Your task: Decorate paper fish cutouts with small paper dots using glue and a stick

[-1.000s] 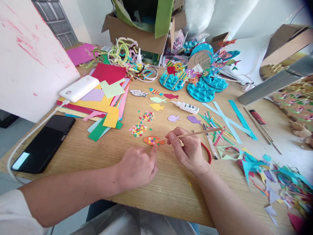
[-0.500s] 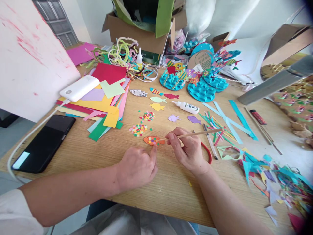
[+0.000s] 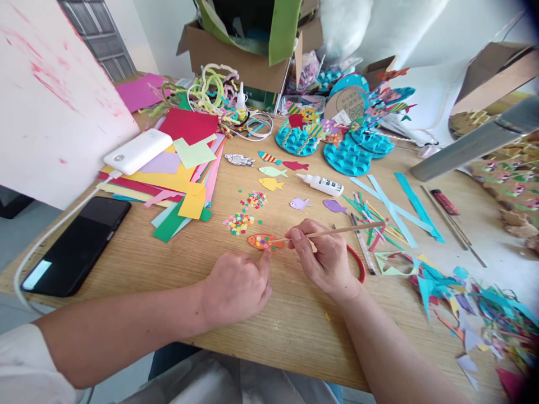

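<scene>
An orange paper fish [image 3: 255, 241] with coloured dots lies on the wooden table. My left hand [image 3: 238, 286] has its index fingertip on the fish's lower edge, its other fingers curled under with nothing visible in them. A thin wooden stick [image 3: 337, 231] is pinched in my right hand [image 3: 318, 255], its tip at the fish's dots. Small paper dots [image 3: 239, 224] lie in two piles just above the fish. Further back are several paper fish, including a yellow one [image 3: 270, 184] and a purple one [image 3: 334, 206], and a white glue bottle [image 3: 322, 184].
Coloured paper [image 3: 191, 132] with a white power bank [image 3: 137, 151], and a black phone [image 3: 76, 247], lie at the left. Paper strips [image 3: 391, 205], red-handled scissors [image 3: 357, 262], a pen [image 3: 362, 247] and scraps [image 3: 471, 314] are at the right. Blue craft bases [image 3: 347, 156] stand behind.
</scene>
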`<state>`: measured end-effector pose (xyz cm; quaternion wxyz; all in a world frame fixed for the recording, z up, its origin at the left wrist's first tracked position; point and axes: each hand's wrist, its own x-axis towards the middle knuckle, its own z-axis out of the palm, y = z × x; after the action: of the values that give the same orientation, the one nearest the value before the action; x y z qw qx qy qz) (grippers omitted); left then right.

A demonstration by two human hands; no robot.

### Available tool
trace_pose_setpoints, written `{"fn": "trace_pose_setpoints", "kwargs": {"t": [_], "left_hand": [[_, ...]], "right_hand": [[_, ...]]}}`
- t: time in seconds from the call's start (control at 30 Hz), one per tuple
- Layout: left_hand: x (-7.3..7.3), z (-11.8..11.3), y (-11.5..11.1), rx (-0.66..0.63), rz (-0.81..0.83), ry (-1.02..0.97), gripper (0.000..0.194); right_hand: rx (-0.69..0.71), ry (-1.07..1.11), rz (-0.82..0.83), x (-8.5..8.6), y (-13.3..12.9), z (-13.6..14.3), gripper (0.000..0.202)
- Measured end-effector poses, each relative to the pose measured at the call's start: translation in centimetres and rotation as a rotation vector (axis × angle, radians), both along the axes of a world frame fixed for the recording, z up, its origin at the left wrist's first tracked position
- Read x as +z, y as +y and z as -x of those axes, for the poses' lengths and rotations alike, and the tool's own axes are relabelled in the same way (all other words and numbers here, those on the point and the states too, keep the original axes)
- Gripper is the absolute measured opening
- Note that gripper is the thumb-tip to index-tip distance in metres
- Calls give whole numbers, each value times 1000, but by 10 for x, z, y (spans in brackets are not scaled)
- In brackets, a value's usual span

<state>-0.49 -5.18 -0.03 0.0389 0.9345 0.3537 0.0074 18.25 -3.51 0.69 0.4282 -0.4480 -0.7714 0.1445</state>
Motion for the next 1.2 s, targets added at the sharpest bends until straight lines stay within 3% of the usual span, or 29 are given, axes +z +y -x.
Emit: {"fn": "trace_pose_setpoints", "kwargs": {"t": [0.53, 1.2], "left_hand": [[-1, 2, 2, 24, -21, -41, 50], [1, 0, 10, 45, -20, -34, 48]], "right_hand": [[-98, 130, 48, -4, 0, -3, 26], [-173, 112, 31, -1, -2, -2, 23]]}}
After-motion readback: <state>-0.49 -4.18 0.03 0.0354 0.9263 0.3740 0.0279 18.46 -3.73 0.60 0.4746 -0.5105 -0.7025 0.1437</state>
